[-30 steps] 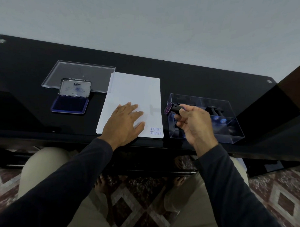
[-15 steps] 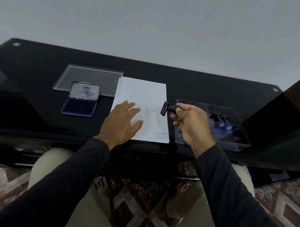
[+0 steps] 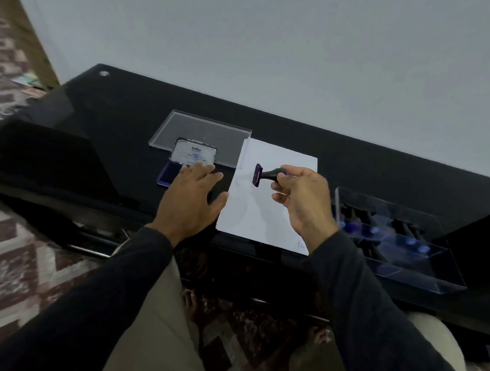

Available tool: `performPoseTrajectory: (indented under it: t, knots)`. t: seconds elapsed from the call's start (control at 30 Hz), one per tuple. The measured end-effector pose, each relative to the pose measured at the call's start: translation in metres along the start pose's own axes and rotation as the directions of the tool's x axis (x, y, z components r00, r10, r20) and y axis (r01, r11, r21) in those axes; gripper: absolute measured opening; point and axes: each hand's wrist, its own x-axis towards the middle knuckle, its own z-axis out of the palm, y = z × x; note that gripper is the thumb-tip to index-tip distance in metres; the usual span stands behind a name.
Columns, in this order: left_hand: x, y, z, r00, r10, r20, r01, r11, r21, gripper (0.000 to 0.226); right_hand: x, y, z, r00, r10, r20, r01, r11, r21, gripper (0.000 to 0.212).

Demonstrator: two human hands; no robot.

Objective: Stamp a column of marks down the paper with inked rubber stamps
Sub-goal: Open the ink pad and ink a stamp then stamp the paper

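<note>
A white paper point(image 3: 268, 214) lies on the black table point(image 3: 124, 111), with one faint blue mark point(image 3: 301, 244) at its near right corner. My right hand point(image 3: 301, 198) grips the black handle of a rubber stamp point(image 3: 262, 175) above the paper, its purple face turned left. My left hand point(image 3: 190, 200) is flat with fingers spread, off the paper's left edge, its fingertips over the near edge of the open blue ink pad point(image 3: 169, 174). The ink pad's lid point(image 3: 193, 154) stands tilted up behind it.
A clear plastic lid point(image 3: 201, 128) lies behind the ink pad. A clear box point(image 3: 430, 264) holding several more black stamps sits right of the paper near the table's front edge. My legs and a patterned floor are below.
My left hand slid off the paper leftward to the ink pad. My right hand carried the stamp left from the clear box to above the paper. The camera turned left.
</note>
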Motion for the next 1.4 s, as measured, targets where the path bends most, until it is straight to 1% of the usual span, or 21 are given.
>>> performPoseTrajectory:
  t: [0.17, 0.37, 0.47, 0.6, 0.77, 0.83, 0.9, 1.0, 1.3, 1.4]
  knots:
    - [-0.007, -0.033, -0.014, 0.996, -0.083, -0.034, 0.084, 0.996, 0.018, 0.053, -0.001, 0.000, 0.043, 0.995, -0.077, 0.056, 0.083, 0.991, -0.102, 0.018]
    - [-0.015, -0.069, -0.026, 0.980, -0.195, -0.043, 0.196, 0.981, 0.015, 0.057, 0.001, 0.011, 0.094, 0.965, -0.227, 0.133, 0.254, 0.933, -0.254, 0.021]
    - [-0.016, -0.079, -0.032, 0.975, -0.214, -0.054, 0.216, 0.976, 0.028, 0.057, 0.002, 0.016, 0.111, 0.922, -0.349, 0.168, 0.387, 0.844, -0.372, 0.022]
    - [-0.015, -0.091, -0.034, 0.973, -0.227, -0.040, 0.229, 0.972, 0.051, 0.059, 0.001, 0.023, 0.129, 0.843, -0.474, 0.256, 0.536, 0.700, -0.472, 0.024]
    - [-0.015, -0.102, -0.030, 0.972, -0.236, -0.017, 0.237, 0.969, 0.077, 0.064, 0.004, 0.032, 0.145, 0.734, -0.556, 0.389, 0.671, 0.510, -0.538, 0.025]
    - [-0.017, -0.105, -0.027, 0.971, -0.239, -0.006, 0.239, 0.967, 0.085, 0.064, 0.005, 0.034, 0.148, 0.699, -0.567, 0.436, 0.705, 0.439, -0.557, 0.026]
    - [-0.019, -0.108, -0.023, 0.972, -0.234, -0.001, 0.233, 0.967, 0.104, 0.064, 0.007, 0.037, 0.150, 0.675, -0.561, 0.478, 0.726, 0.391, -0.566, 0.027]
    - [-0.021, -0.112, -0.019, 0.974, -0.226, -0.018, 0.227, 0.967, 0.114, 0.063, 0.011, 0.040, 0.153, 0.664, -0.537, 0.519, 0.736, 0.348, -0.581, 0.028]
    - [-0.022, -0.114, -0.014, 0.975, -0.220, -0.033, 0.223, 0.964, 0.147, 0.063, 0.017, 0.047, 0.158, 0.663, -0.467, 0.585, 0.738, 0.276, -0.616, 0.028]
    - [-0.021, -0.114, -0.014, 0.974, -0.223, -0.035, 0.226, 0.961, 0.158, 0.064, 0.020, 0.048, 0.159, 0.671, -0.454, 0.587, 0.732, 0.280, -0.621, 0.027]
